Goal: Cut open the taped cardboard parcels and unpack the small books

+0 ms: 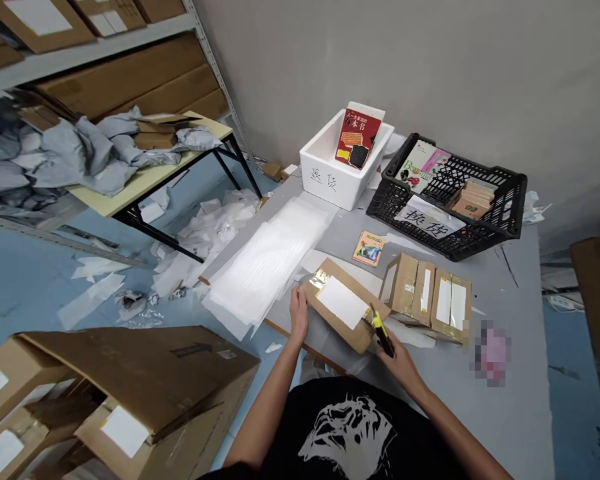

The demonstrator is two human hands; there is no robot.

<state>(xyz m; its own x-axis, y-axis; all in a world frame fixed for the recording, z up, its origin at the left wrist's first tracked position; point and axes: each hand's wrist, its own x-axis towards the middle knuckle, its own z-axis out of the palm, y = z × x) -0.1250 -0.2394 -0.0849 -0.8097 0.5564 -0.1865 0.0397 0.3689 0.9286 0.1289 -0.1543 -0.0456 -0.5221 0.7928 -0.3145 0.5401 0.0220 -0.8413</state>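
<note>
A small cardboard parcel [343, 303] with a white label lies on the grey table [500, 413] right in front of me. My left hand [299, 313] rests against its left end, fingers curled over the edge. My right hand [395, 357] is closed round a yellow and black utility knife [381, 331], whose tip touches the parcel's right end. Two more taped cardboard parcels [430, 293] stand just to the right.
A stack of white foam sheets [267, 257] lies to the left. A white foam box [345, 157] holds a red book, and a black plastic crate [500, 220] holds books. A small booklet [369, 248] lies between them. Large open cartons [130, 393] stand on the floor at left.
</note>
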